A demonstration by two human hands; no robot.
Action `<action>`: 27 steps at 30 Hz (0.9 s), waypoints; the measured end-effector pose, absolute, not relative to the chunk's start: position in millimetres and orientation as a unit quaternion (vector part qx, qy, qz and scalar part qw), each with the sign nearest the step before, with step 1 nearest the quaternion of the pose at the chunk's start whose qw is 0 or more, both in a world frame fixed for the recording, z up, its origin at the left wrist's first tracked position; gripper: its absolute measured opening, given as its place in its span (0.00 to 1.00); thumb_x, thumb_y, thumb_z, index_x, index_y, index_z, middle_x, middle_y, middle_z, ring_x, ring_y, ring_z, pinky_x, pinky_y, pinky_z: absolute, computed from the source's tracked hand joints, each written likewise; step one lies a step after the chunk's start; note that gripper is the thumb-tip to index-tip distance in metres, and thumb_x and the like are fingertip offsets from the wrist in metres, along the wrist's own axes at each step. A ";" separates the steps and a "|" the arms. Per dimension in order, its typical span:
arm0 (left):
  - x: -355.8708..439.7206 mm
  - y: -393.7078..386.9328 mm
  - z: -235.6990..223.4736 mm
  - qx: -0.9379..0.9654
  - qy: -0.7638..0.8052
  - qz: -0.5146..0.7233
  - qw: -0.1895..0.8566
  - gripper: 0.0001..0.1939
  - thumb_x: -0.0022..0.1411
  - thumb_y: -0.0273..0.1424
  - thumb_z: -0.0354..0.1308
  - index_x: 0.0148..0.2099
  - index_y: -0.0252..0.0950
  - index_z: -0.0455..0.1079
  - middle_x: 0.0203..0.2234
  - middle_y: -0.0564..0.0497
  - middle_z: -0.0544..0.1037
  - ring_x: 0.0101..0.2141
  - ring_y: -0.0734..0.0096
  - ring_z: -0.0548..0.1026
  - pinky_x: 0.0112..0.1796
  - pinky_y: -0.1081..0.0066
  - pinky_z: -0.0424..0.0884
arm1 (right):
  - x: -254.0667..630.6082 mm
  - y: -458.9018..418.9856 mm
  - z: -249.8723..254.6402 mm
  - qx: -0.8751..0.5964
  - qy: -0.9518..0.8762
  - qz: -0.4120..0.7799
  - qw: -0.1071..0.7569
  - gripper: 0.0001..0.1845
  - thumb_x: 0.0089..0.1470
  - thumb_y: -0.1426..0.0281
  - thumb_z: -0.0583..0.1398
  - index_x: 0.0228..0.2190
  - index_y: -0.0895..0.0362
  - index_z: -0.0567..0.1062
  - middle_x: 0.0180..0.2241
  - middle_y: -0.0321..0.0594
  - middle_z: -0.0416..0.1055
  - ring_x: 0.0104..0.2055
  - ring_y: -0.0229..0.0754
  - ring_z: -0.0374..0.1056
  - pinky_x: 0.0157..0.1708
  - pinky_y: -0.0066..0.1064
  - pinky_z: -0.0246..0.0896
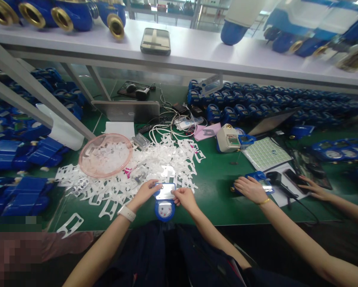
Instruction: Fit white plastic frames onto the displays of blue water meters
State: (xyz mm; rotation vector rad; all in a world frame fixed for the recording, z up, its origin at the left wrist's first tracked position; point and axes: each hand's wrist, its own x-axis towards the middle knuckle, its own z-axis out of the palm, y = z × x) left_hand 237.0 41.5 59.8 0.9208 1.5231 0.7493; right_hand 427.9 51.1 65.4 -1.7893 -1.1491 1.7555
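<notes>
A blue water meter (164, 210) lies on the green bench right in front of me, its round dial toward my body. Its rectangular upper part (166, 192) has a bright, reflective face. My left hand (145, 193), with a pale watch on the wrist, grips the left edge of that part with thumb and fingers. On the opposite edge, my right hand (184, 198) pinches with curled fingers; its fingertips partly cover the corner. Just beyond both hands spreads a heap of white cut-out plastic pieces (157, 159).
A pink round tray (82, 162) holds more pieces. Behind stand a laptop (125, 111) and tangled cables (167, 129). To the right, a co-worker's hand (250, 189) rests on another blue meter (265, 184). Rows of meters (241, 107) fill the back; a shelf (193, 48) crosses overhead.
</notes>
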 end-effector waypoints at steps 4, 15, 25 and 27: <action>244.3 11.2 40.7 0.275 0.665 0.382 0.579 0.41 0.39 0.38 0.71 0.55 0.34 0.61 0.55 0.37 0.66 0.55 0.55 0.65 0.56 0.61 0.59 | 426.1 56.0 64.0 -0.646 -0.432 0.611 0.154 0.14 0.48 0.66 0.59 0.16 0.57 0.66 0.14 0.34 0.69 0.14 0.33 0.62 0.14 0.24 0.56; 261.0 -6.0 34.5 0.166 0.601 0.445 0.642 0.34 0.42 0.38 0.70 0.51 0.36 0.64 0.46 0.41 0.75 0.47 0.59 0.73 0.51 0.61 0.66 | 458.2 72.7 67.0 -0.540 -0.692 0.456 0.145 0.20 0.35 0.62 0.68 0.33 0.54 0.74 0.37 0.39 0.73 0.40 0.46 0.68 0.38 0.35 0.61; 268.1 -9.4 37.4 0.138 0.582 0.475 0.645 0.35 0.41 0.36 0.70 0.52 0.37 0.62 0.41 0.44 0.77 0.41 0.63 0.76 0.46 0.63 0.69 | 441.6 78.6 34.1 -0.463 -0.654 0.551 0.232 0.15 0.43 0.62 0.64 0.35 0.55 0.70 0.35 0.36 0.71 0.39 0.41 0.67 0.44 0.34 0.60; 270.5 -7.6 37.6 0.135 0.589 0.481 0.635 0.36 0.40 0.36 0.70 0.51 0.36 0.62 0.40 0.45 0.77 0.40 0.64 0.76 0.46 0.64 0.69 | 432.9 87.2 37.2 -0.493 -0.682 0.501 0.200 0.13 0.45 0.60 0.63 0.29 0.55 0.70 0.30 0.34 0.70 0.33 0.39 0.65 0.37 0.30 0.59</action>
